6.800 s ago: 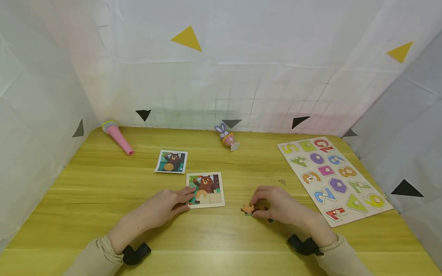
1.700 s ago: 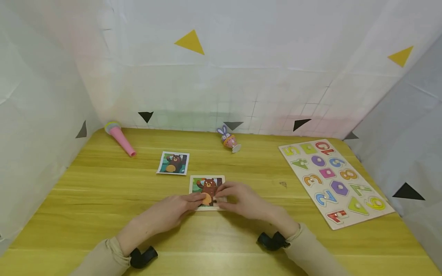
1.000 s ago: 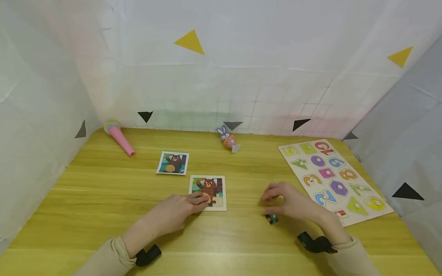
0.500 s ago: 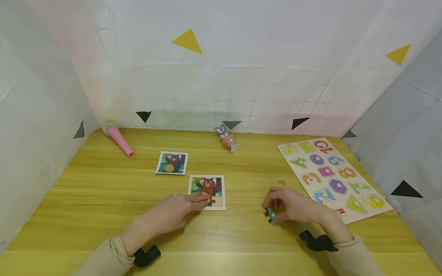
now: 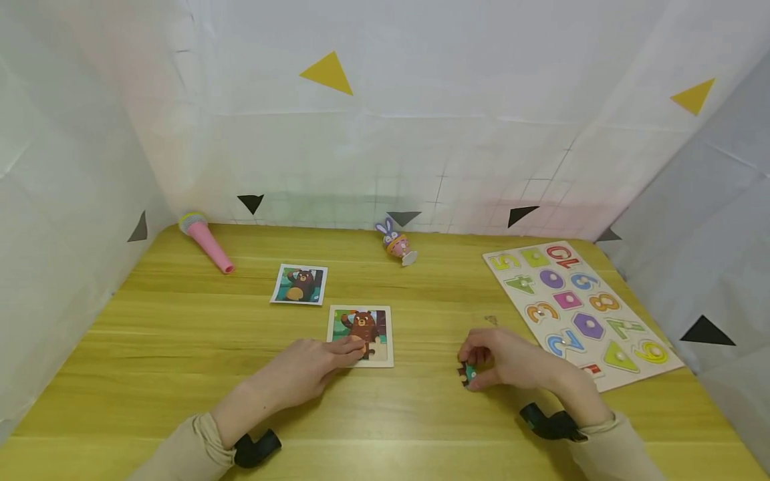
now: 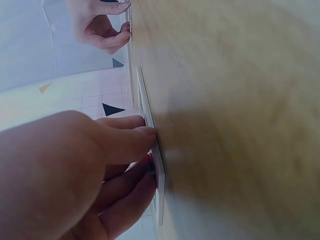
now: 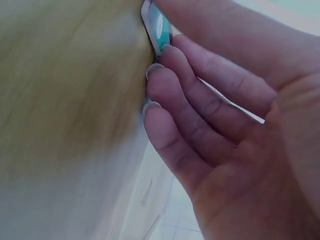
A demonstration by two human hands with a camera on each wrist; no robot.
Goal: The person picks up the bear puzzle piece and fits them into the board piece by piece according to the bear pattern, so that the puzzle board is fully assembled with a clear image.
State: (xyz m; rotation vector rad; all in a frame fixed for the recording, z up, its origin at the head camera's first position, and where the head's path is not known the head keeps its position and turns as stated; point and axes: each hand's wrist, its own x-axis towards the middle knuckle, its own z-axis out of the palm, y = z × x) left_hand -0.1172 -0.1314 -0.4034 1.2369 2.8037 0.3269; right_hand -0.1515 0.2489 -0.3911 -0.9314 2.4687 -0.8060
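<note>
My left hand [image 5: 315,364] rests on the lower left of a square bear jigsaw puzzle [image 5: 363,322]. Seen from the left wrist, the thumb touches the puzzle's pale edge [image 6: 157,162] while other fingertips press its face. Bare pale wood shows at the puzzle's lower right. To the right of it, my right hand [image 5: 511,359] pinches a brown and teal puzzle piece [image 5: 466,374] between thumb and fingers, low over the table. The right wrist view shows part of that piece [image 7: 159,27]; the thumb hides the rest.
A bear picture card [image 5: 299,284] lies behind and left of the puzzle. Farther back are a pink toy microphone [image 5: 207,244] and a small rabbit figure [image 5: 397,244]. A number and shape board [image 5: 580,314] lies right, partly behind my right hand. White cloth walls [image 5: 385,133] enclose the table.
My right hand has moved from the puzzle to the right and picked up the brown and teal piece. My left hand stays on the puzzle, whose bare area has shrunk since the earliest frame.
</note>
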